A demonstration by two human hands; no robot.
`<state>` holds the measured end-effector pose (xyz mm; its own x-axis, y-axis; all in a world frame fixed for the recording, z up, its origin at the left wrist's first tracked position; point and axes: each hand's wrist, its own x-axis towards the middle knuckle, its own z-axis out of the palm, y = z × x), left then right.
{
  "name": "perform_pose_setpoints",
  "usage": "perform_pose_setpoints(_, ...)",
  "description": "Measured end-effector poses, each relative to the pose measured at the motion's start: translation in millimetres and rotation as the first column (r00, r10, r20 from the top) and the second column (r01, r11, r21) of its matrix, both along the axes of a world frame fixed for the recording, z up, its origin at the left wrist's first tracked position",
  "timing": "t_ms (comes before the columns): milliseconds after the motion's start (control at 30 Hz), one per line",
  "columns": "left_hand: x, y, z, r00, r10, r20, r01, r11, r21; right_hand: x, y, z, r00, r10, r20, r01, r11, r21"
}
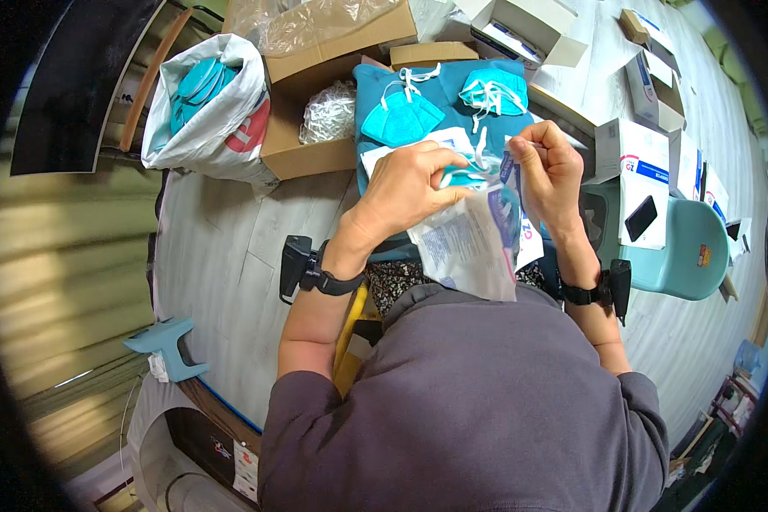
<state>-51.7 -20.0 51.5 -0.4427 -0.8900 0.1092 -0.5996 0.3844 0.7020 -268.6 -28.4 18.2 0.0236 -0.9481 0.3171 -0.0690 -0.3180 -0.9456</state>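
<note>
The left hand (410,183) is curled with fingers bunched together, pinched on a teal mask (462,177) that's being slid into a clear plastic pouch (469,239) held just above the lap. The right hand (548,166) is closed in a loose fist, fingertips clamped on the pouch's top edge, so the opening is kept wide. The pouch is see-through with blue print on its front.

Two more teal masks (401,119) with white ear loops are laid on the teal surface (369,85) behind the hands. A white sack (205,119) stuffed with teal masks is seen at upper left, just beside an open brown cardboard box (307,145) with a bundle of white loops inside. White cartons (644,166) are stacked to the right, too many overlapping to count properly.
</note>
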Motion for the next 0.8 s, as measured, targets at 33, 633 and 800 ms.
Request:
perform_pose_setpoints(33,2.3,0.1,-0.1,0.999,-0.016,0.03,0.017,0.999,-0.034,0.7,0.4,0.9,0.999,-0.009,-0.051,0.007,0.999,-0.032)
perform_pose_setpoints(633,51.5,-107.1,-53.1,0.931,0.364,0.023,-0.348,0.906,-0.241,21.7,24.3,28.0,0.573,0.808,-0.132,-0.764,0.586,0.27)
perform_pose_setpoints(800,10.8,-102.6,-88.7,0.931,0.221,0.291,-0.053,0.87,-0.489,25.7,27.2,26.0,0.485,0.864,-0.138,-0.789,0.5,0.356)
